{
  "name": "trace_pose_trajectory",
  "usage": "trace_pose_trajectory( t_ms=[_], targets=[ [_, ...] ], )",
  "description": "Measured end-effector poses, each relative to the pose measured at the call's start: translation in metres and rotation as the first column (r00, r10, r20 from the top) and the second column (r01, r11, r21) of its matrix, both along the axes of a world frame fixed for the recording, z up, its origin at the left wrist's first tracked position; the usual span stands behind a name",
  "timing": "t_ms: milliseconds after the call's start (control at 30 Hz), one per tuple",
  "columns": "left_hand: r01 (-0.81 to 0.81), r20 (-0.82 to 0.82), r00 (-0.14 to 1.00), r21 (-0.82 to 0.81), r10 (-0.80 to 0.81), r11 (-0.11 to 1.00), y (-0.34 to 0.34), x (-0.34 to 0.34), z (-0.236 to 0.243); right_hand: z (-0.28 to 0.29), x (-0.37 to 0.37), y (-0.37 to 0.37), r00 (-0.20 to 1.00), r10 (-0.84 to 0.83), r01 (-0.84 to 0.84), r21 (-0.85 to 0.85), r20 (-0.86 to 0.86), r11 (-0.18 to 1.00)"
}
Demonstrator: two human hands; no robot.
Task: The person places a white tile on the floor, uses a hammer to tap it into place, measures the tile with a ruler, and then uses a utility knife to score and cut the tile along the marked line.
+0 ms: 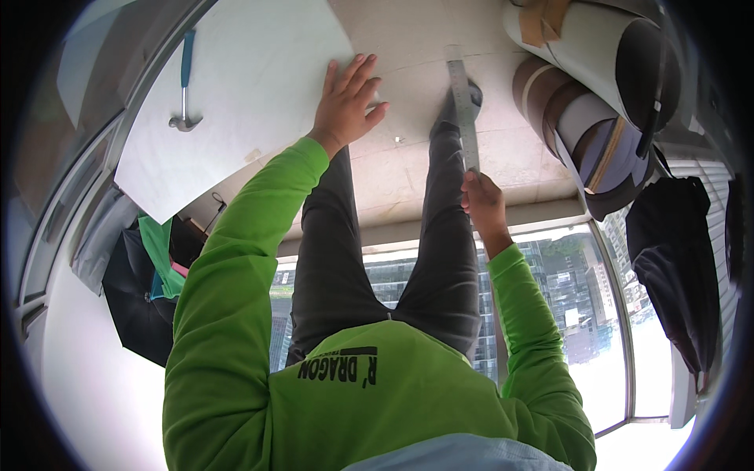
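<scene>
Overhead, left hand point(345, 98): open, fingers spread flat on the corner of a large white board point(236, 86).
Right hand point(483, 200): closed around the end of a long metal ruler point(465, 118).
Board: bears a blue-handled hammer point(184, 86).

Both arms in green sleeves reach forward, the left hand point(346, 97) flat with fingers spread, the right hand point(483, 200) closed in a grip.

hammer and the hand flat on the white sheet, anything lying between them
In the head view only bare white sheet lies between the hammer and the left hand, which rests flat on the sheet's edge. The right hand holds a metal ruler apart from it.
</scene>
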State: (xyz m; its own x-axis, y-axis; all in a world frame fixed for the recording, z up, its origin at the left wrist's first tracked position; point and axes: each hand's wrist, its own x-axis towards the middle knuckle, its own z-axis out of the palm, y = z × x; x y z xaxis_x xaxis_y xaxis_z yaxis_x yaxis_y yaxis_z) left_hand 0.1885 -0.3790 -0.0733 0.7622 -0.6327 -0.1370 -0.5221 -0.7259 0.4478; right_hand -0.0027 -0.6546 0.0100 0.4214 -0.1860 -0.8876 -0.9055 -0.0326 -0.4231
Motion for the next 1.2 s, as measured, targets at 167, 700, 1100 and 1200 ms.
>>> trace_pose_trajectory(
  t_ms=[167, 700, 1100, 1200],
  targets=[
    [-0.009, 0.002, 1.000, 0.002, 0.009, 1.000, 0.014, -0.001, 0.003, 0.020, 0.020, -0.010, 0.935, 0.170, -0.120, -0.173, 0.312, 0.978],
    [0.192, 0.016, 0.981, -0.027, -0.192, 0.981, 0.009, 0.011, 0.005, 0.049, 0.209, -0.214, 0.849, 0.399, 0.134, -0.872, 0.346, 0.472],
    [0.184, 0.052, 0.982, -0.014, -0.183, 0.983, 0.008, 0.011, 0.014, 0.026, 0.201, -0.227, 0.908, 0.351, -0.033, -0.796, 0.230, 0.605],
    [0.188, 0.036, 0.981, 0.011, -0.188, 0.982, 0.022, 0.013, 0.017, 0.014, 0.202, -0.228, 0.850, 0.473, 0.013, -0.907, 0.232, 0.422]
  ],
)
